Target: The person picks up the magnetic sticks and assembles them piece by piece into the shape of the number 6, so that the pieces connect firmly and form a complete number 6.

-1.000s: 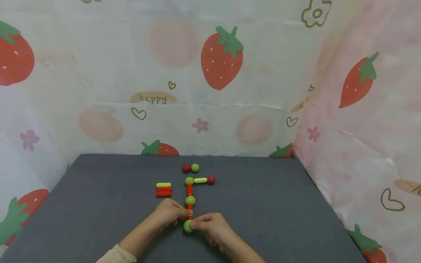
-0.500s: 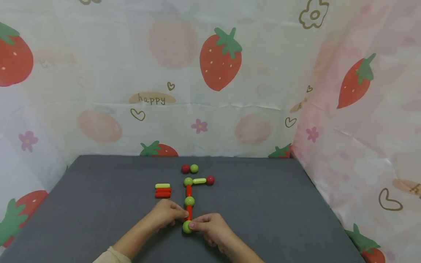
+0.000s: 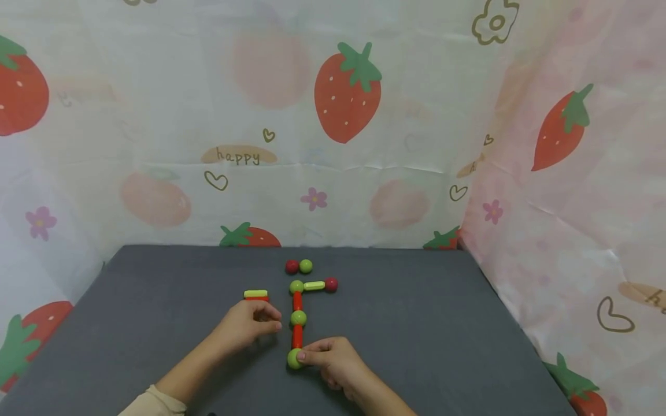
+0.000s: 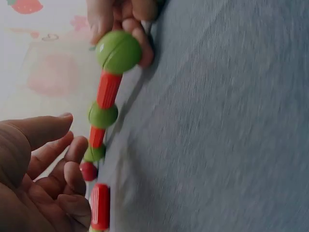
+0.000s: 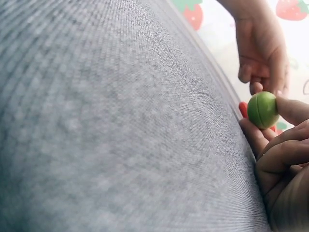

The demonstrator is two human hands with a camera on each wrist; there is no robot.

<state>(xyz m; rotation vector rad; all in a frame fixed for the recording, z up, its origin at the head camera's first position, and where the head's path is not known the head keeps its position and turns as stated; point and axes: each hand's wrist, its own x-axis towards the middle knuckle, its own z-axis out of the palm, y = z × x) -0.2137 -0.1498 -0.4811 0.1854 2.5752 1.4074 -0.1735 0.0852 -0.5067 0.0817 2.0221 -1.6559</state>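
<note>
A chain of green balls and red rods lies on the dark table (image 3: 442,335) in the head view. Its near green ball (image 3: 293,359) is pinched between thumb and fingers of my right hand (image 3: 340,364), as the right wrist view also shows with the green ball (image 5: 263,110). A red rod (image 3: 298,337) joins it to the middle green ball (image 3: 298,318). At the far end, a yellow rod (image 3: 314,285) runs right to a red ball (image 3: 330,284). My left hand (image 3: 241,326) is left of the chain, apart from it, holding nothing, fingers loosely bent.
A loose yellow rod (image 3: 256,293) and a red rod (image 4: 100,207) lie just beyond my left hand, which partly covers that pile. Behind the chain sit a loose red ball (image 3: 292,266) and a green ball (image 3: 306,266). A strawberry-print cloth (image 3: 406,115) hangs around the table.
My left hand has let go of the near red rod and moved left and away toward the loose rods. My right hand still pinches the near green ball.
</note>
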